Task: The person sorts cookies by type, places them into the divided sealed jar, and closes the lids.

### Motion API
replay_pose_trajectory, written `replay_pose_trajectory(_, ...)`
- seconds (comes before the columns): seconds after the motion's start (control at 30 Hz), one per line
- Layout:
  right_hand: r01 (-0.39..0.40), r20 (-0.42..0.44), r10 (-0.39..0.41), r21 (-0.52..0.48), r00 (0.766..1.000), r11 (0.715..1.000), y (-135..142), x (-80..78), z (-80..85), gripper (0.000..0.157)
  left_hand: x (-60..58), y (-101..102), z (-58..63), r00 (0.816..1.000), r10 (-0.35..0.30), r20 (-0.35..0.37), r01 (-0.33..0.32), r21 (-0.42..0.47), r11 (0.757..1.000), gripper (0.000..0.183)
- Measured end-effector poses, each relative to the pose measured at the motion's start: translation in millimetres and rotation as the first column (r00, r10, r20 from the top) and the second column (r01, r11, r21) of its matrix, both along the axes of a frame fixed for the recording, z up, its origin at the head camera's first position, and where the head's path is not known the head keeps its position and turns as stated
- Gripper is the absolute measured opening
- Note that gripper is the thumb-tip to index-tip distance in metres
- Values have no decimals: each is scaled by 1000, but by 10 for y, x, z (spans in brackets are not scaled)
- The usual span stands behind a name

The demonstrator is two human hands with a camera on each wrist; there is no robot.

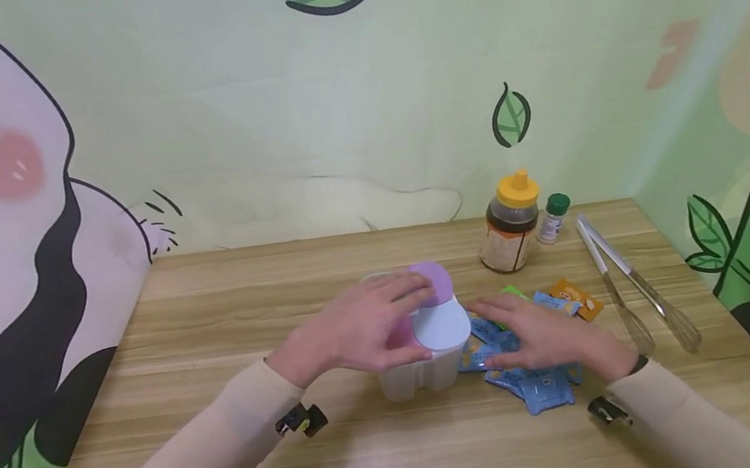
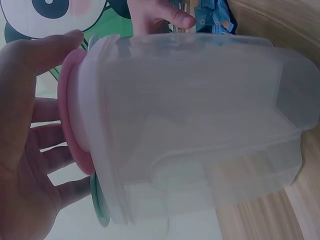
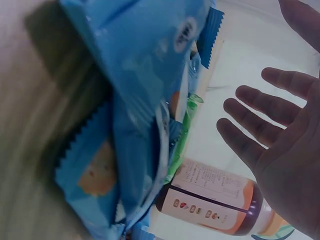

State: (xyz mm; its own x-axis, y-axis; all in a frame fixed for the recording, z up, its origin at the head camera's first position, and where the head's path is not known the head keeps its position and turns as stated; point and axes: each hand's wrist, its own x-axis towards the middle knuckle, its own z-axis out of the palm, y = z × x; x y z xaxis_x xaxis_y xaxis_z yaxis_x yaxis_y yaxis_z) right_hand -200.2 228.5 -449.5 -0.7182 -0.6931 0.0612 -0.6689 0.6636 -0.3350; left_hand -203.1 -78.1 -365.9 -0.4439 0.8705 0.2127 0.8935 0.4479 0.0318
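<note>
A translucent plastic container [image 1: 418, 376] stands upright on the table, with blue [image 1: 441, 324], purple [image 1: 431, 282] and pink lids [image 2: 75, 112] on top. My left hand [image 1: 376, 322] lies over these lids, thumb along the near side and fingers loosely spread across the purple one. The left wrist view shows a green lid [image 2: 100, 200] too, and looks through the clear walls. My right hand [image 1: 539, 327] hovers with extended, spread fingers over a pile of blue snack packets [image 1: 546, 390], holding nothing. Part of the pile is hidden beneath it.
Behind the pile stands a dark bottle [image 1: 508, 235] with a yellow cap, beside a small green-capped jar [image 1: 553, 218]. Two metal whisks [image 1: 641, 284] lie at the right. An orange packet [image 1: 577, 297] rests at the pile's far edge. A printed wall backs the wooden table [image 1: 247, 300].
</note>
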Motion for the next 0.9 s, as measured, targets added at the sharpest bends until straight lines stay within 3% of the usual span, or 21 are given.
replay_pose_trajectory(0.3, 7, 10, -7, 29, 1000, 1000, -17, 34, -85, 77, 24, 75, -33, 999, -4, -38, 4, -6, 1000, 66)
replay_pose_trajectory(0.57, 11, 43, -14, 63, 999, 998, -41, 35, -120, 73, 37, 100, -49, 999, 29, -38, -31, -48, 998, 62)
replay_pose_trajectory(0.9, 26, 48, -30, 90, 998, 996, -75, 39, -145, 70, 42, 75, -49, 1000, 16, -21, -17, -25, 1000, 57)
